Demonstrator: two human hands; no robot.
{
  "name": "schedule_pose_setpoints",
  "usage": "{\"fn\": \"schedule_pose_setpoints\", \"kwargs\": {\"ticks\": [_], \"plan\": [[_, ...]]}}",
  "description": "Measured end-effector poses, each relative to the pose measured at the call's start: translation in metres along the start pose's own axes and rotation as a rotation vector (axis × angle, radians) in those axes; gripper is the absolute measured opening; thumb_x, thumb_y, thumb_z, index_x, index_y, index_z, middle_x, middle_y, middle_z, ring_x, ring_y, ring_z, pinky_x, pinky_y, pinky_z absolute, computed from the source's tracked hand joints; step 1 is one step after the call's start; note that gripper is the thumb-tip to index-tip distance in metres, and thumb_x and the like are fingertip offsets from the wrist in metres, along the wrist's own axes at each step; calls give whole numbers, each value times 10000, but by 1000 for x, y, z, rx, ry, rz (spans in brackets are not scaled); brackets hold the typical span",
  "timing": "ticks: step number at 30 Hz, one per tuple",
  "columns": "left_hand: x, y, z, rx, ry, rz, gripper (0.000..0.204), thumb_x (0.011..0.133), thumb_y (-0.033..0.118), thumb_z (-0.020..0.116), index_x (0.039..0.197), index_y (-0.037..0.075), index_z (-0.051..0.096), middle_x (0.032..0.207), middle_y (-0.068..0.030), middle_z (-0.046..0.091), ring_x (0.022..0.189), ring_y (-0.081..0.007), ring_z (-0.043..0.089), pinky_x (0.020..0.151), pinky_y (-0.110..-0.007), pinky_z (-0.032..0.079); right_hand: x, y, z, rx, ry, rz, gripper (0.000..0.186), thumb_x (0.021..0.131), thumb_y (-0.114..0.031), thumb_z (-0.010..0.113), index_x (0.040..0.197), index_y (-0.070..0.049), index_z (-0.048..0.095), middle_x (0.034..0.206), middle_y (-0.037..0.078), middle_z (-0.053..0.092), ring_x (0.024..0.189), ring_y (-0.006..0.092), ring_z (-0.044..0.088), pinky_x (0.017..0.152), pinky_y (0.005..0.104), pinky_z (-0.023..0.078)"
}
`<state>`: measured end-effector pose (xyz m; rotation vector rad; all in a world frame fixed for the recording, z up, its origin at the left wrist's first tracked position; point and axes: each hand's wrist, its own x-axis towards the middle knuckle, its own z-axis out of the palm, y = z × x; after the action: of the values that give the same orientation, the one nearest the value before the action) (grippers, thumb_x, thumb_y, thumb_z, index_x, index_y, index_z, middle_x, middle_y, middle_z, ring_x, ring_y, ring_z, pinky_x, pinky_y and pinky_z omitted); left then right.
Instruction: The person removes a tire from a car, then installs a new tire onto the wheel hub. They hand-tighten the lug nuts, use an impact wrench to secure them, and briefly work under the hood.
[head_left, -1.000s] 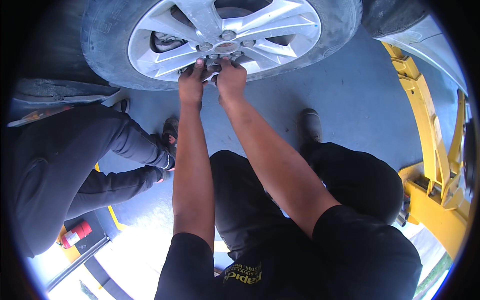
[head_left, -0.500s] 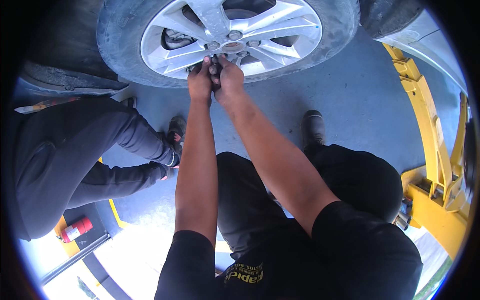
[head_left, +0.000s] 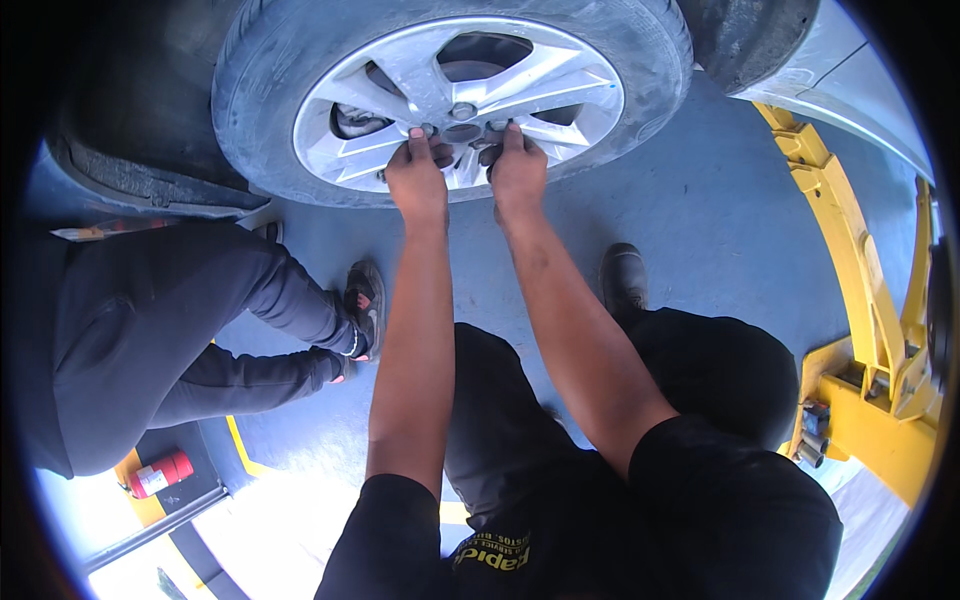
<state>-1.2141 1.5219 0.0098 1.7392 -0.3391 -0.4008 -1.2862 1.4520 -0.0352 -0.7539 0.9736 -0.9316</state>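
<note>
A silver alloy wheel [head_left: 425,85] with a dusty black tyre [head_left: 260,90] hangs in front of me on a raised car. My left hand [head_left: 417,178] pinches a lug nut [head_left: 429,130] left of the hub centre, its thumb pointing up. On the other side of the hub, my right hand [head_left: 520,172] has thumb and fingers closed round another lug nut [head_left: 497,125], partly covered by them. Above the open hub centre [head_left: 463,133] another lug nut [head_left: 464,111] sits in the wheel. What lies in my curled lower fingers is hidden.
A yellow lift arm [head_left: 838,215] and its base [head_left: 870,425] stand at the right. To the left, a person in dark trousers [head_left: 190,310] is close to the wheel. A red fire extinguisher [head_left: 160,473] is at the lower left. The car's silver body [head_left: 850,75] overhangs at upper right.
My hands were together below the hub; now they are apart, the right one moved right to a lug nut. The centre cap is gone from the hub. The view has shifted slightly.
</note>
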Motion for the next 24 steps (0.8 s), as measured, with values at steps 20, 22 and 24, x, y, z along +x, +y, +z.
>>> {"fn": "schedule_pose_setpoints", "kwargs": {"ticks": [20, 22, 24], "plan": [[-14, -9, 28, -255, 259, 55, 471, 1044, 456, 572, 1122, -7, 611, 917, -94, 668, 703, -191, 652, 580, -280, 439, -8, -15, 5, 209, 12, 144, 405, 1087, -345, 471, 870, -49, 643, 657, -6, 545, 485, 89, 416, 442, 272, 308], [-16, -8, 29, -251, 328, 48, 469, 1047, 451, 568, 1078, -13, 629, 881, -89, 666, 678, -182, 641, 578, -273, 442, -7, -14, 6, 171, -29, 148, 402, 1086, -343, 472, 867, -51, 642, 655, -5, 544, 486, 89, 413, 441, 272, 303], [-19, -6, 27, -257, 266, -102, 477, 1046, 452, 568, 1022, -18, 649, 848, -81, 664, 653, -172, 629, 577, -267, 450, -8, -15, 8, 267, -15, 254, 403, 1089, -341, 466, 862, -57, 639, 659, -7, 545, 489, 90, 417, 443, 269, 306]]}}
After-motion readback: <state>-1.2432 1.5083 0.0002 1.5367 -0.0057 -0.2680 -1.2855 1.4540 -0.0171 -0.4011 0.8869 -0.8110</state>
